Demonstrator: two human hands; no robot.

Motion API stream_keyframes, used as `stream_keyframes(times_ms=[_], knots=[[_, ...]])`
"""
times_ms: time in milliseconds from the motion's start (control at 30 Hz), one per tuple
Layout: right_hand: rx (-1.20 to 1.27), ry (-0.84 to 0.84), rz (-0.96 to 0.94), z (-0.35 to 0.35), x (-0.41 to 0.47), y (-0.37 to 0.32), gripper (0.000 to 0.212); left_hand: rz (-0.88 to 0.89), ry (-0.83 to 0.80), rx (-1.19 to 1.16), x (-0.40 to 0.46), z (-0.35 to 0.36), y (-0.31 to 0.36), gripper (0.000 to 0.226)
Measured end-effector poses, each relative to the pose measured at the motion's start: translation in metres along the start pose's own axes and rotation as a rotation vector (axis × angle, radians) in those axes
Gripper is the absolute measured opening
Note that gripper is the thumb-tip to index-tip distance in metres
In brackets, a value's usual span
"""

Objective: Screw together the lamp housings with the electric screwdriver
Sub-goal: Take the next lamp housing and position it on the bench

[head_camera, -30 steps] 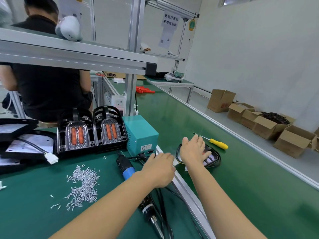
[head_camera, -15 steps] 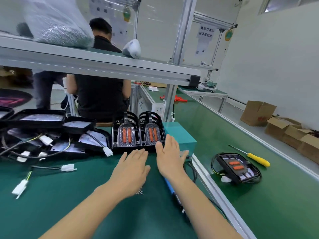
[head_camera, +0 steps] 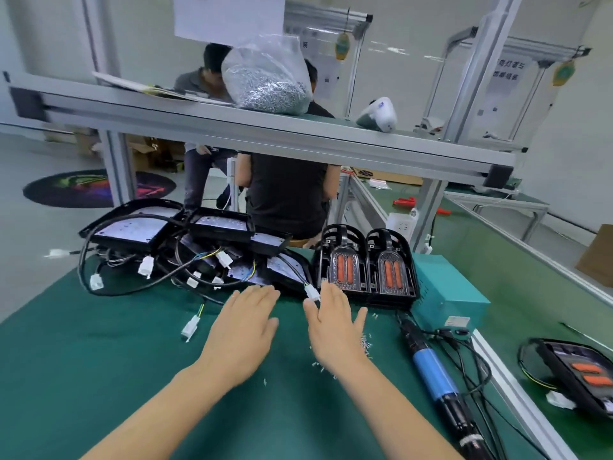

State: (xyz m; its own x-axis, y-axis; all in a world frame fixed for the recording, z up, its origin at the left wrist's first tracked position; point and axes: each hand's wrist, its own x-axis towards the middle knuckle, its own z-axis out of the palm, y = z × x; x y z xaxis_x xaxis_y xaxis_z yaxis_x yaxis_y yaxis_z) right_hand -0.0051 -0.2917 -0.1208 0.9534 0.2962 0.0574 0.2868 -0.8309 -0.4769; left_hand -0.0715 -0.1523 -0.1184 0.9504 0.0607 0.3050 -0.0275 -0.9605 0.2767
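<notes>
While the unassembled lamp housings (head_camera: pixel 212 247) lie heaped with their cables at the far left of the desk (head_camera: pixel 83 360), your two hands reach toward them with nothing in either. Your left hand (head_camera: pixel 243 330) hovers flat with fingers straight, just short of the nearest housing; your right hand (head_camera: pixel 335 323) is spread the same way, its fingertips close to a white connector (head_camera: pixel 311 292) dangling from the pile. Two front covers (head_camera: pixel 366 265) with orange lenses stand upright just beyond your right hand, leaning against a teal power box (head_camera: pixel 447 293). The electric screwdriver (head_camera: pixel 431 366) lies untouched at your right, its cord looped beside it.

Trouble most likely starts in the tangle: lift one housing and its wire may drag a neighbour or snag a plug, pulling the heap toward the desk edge. Loose screws (head_camera: pixel 358 346) are scattered under and around your right wrist, so a sweeping forearm could send them rolling off. A careless nudge could also topple the standing covers. One finished-looking lamp (head_camera: pixel 577 376) rests on the conveyor belt at far right, well apart.
</notes>
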Motion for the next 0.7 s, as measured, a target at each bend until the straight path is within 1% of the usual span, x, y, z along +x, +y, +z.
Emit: stream_keyframes(times_ms=[133, 200, 267, 300, 367, 433, 500, 567, 633, 700], knots=[[-0.002, -0.060, -0.048, 0.010, 0.007, -0.017, 0.053, 0.007, 0.275, -0.052, 0.011, -0.018, -0.031, 0.039], [-0.007, -0.088, -0.065, 0.012, 0.010, -0.025, 0.052, -0.008, 0.398, 0.007, 0.026, -0.027, -0.048, 0.038], [0.013, -0.093, -0.078, 0.013, 0.013, -0.033, 0.048, -0.034, 0.452, 0.125, 0.045, -0.036, -0.065, 0.046], [0.033, -0.090, -0.084, 0.012, 0.014, -0.036, 0.045, -0.057, 0.434, 0.183, 0.055, -0.041, -0.073, 0.052], [0.068, -0.092, -0.096, 0.012, 0.015, -0.043, 0.046, -0.109, 0.336, 0.292, 0.074, -0.047, -0.089, 0.061], [0.081, -0.091, -0.113, 0.011, 0.016, -0.049, 0.050, -0.141, 0.251, 0.364, 0.090, -0.049, -0.103, 0.063], [0.091, -0.069, -0.132, 0.012, 0.017, -0.052, 0.049, -0.149, 0.190, 0.410, 0.101, -0.049, -0.111, 0.052], [0.104, -0.051, -0.154, 0.011, 0.017, -0.052, 0.047, -0.129, 0.170, 0.453, 0.106, -0.049, -0.114, 0.031], [0.119, -0.056, -0.167, 0.009, 0.016, -0.051, 0.051, -0.110, 0.218, 0.463, 0.108, -0.051, -0.115, 0.018], [0.170, -0.058, -0.173, 0.006, 0.014, -0.049, 0.054, -0.097, 0.271, 0.475, 0.107, -0.053, -0.115, 0.016]])
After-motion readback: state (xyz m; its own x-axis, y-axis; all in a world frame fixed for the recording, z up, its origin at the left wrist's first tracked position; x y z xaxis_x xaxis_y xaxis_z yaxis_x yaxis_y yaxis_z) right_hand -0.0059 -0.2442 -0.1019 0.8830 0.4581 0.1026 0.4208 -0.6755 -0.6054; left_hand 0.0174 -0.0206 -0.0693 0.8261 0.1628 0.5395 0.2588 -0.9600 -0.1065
